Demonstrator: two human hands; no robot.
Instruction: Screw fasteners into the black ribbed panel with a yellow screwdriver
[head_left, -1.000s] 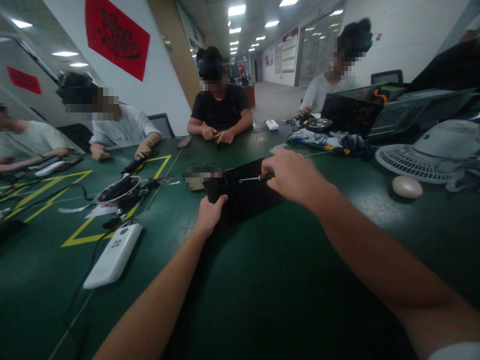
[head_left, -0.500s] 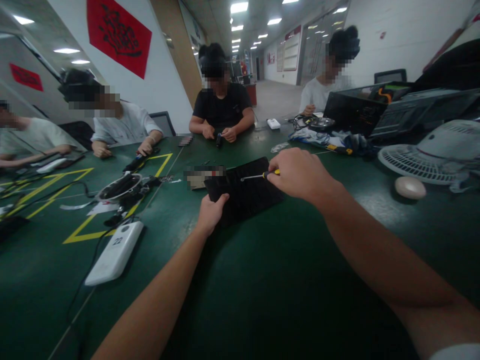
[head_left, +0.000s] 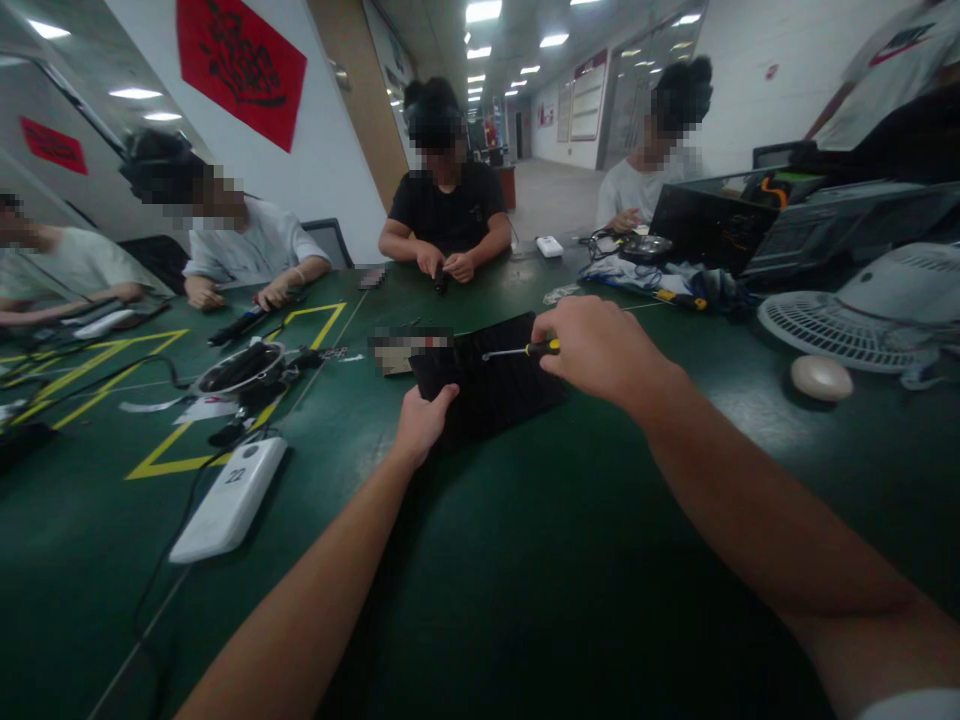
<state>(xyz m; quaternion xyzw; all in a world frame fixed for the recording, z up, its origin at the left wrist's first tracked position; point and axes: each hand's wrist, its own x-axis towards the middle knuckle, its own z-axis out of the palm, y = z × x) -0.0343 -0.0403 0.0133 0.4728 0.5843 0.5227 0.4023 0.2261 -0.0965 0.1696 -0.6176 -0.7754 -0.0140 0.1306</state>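
A flat black panel (head_left: 504, 385) with faint ridges is held tilted above the green table, its kind unclear. My left hand (head_left: 427, 425) is closed on its left end, the thumb lying on top. In my right hand (head_left: 592, 345) is a screwdriver (head_left: 517, 351) with a yellow and black handle and a thin metal shaft. The shaft lies across the panel, pointing left, its tip over the panel's upper middle. I cannot tell whether the tip touches the surface. Behind the panel's left end sits a beige box (head_left: 394, 353), partly blurred out.
On the left lies a white power bank (head_left: 231, 500) marked 22, with a black cable. Behind it is a ring-shaped device (head_left: 244, 370). To the right are a white fan (head_left: 862, 310), a pale round object (head_left: 821, 378) and an open computer case (head_left: 825, 225). Several people sit around the table.
My hands, the panel and the screwdriver stay almost the same. The person at left has lowered a dark tool toward the table. A person in a white shirt shows more at upper right.
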